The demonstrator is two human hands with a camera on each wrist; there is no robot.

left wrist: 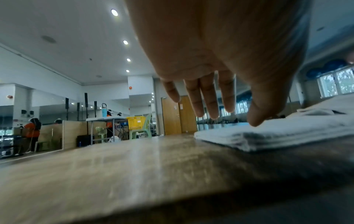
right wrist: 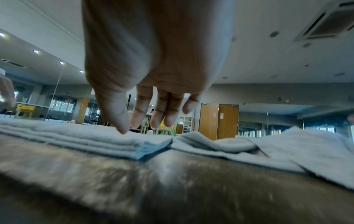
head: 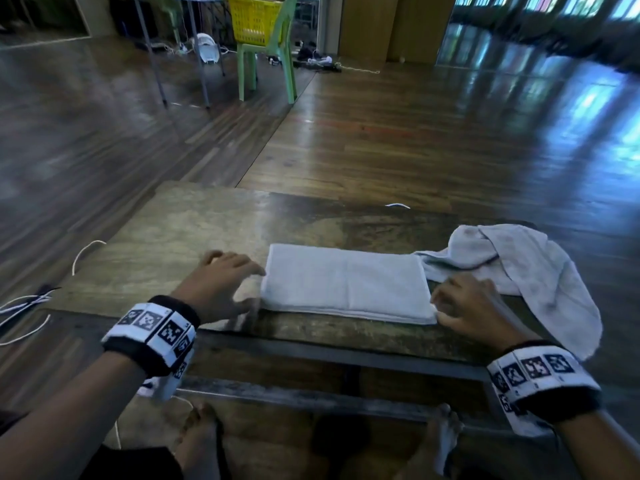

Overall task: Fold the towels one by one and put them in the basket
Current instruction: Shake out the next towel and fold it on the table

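The left hand is hovering at the left short end of the folded towel, fingers straight and slightly spread, holding nothing; in the left wrist view its thumb tip is touching the top of the towel's near corner while the 4 fingers are hanging clear above the table. The right hand is sitting at the towel's right short end, fingers loosely extended and gripping nothing; in the right wrist view its thumb tip is resting on the top layer at the corner, the other fingers raised off the cloth.

The wooden table is carrying everything the hands are working on. On its right side a loose towel is lying crumpled, with 1 edge drooping over the table's front right corner and another edge reaching up against the right end of the folded towel. The folded towel is lying flat as a neat rectangle near the table's front edge, between the 2 hands, its stacked layers showing at both ends.

Far across the wooden floor, a yellow basket is standing on a green plastic chair, well apart from the table.
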